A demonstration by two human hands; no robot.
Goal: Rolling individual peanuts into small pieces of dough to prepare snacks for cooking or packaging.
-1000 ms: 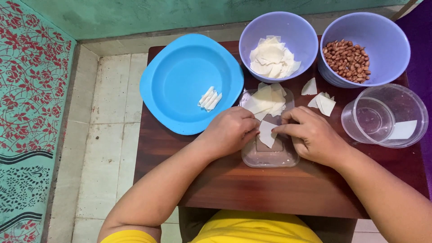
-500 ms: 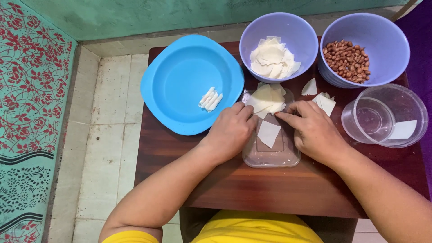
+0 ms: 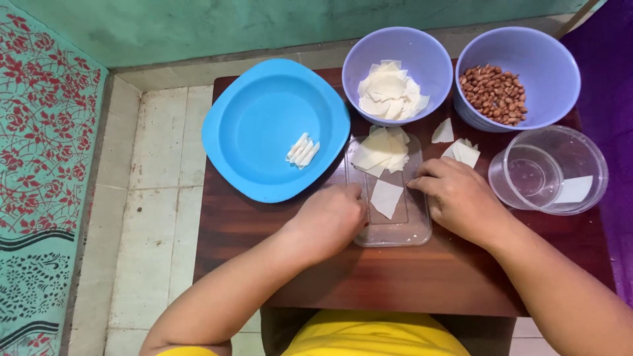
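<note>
A single pale wrapper piece (image 3: pixel 386 198) lies flat on the clear plastic tray (image 3: pixel 395 232), between the two hands and tilted like a diamond, its long axis running from upper right to lower left. The left hand (image 3: pixel 334 219) rests at the tray's left edge, fingers curled loosely, gripping nothing that shows. The right hand (image 3: pixel 457 195) sits at the tray's right edge, fingertips pointing left toward the piece, also empty. Both lie about equally near, neither touching it. A stack of wrapper pieces (image 3: pixel 380 150) lies at the tray's far end on the tabletop (image 3: pixel 369 283).
</note>
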